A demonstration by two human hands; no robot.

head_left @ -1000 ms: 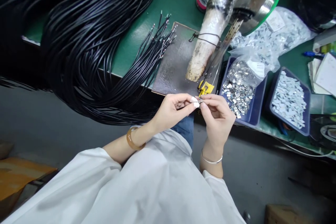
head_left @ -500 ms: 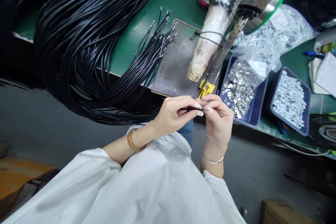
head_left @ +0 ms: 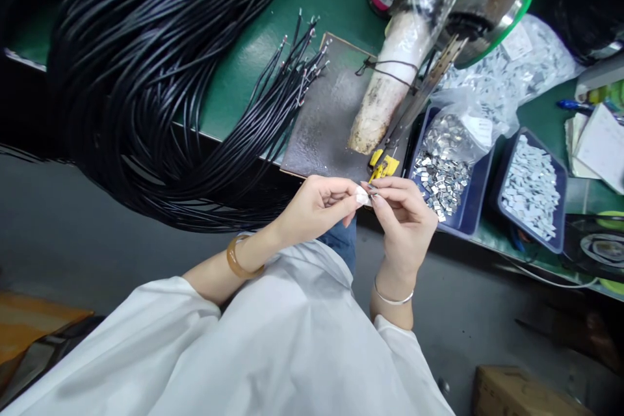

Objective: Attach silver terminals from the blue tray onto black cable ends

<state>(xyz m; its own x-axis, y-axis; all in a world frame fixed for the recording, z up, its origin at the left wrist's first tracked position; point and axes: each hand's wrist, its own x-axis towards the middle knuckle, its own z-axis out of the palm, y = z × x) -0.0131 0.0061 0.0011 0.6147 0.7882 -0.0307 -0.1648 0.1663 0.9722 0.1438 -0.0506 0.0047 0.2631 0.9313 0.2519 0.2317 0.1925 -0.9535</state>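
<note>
My left hand [head_left: 319, 203] is closed in a pinch, thumb against fingers, on a thin black cable that is mostly hidden by the fingers. Facing it, my right hand [head_left: 407, 218] pinches at the cable's small dark tip [head_left: 372, 195]; the fingertips of both hands nearly touch. Fine detail at this tip is too small to make out. Just beyond the fingers lies a yellow-handled tool [head_left: 385, 168] on a dark board [head_left: 324, 120]. Several black cables [head_left: 287, 88] with stripped ends reach onto the board from the left.
A big black cable bundle [head_left: 160, 45] hangs over the green bench edge. A wrapped white post [head_left: 385, 84] slants above the board. Right of it stand a blue bin [head_left: 470, 211] with metal clips and another bin [head_left: 560, 208] with pale pieces, behind them a plastic bag [head_left: 541, 65].
The black cable length that showed between my hands is now largely covered by my left fingers. My left hand has turned slightly, and both hands' fingertips have shifted a little left.
</note>
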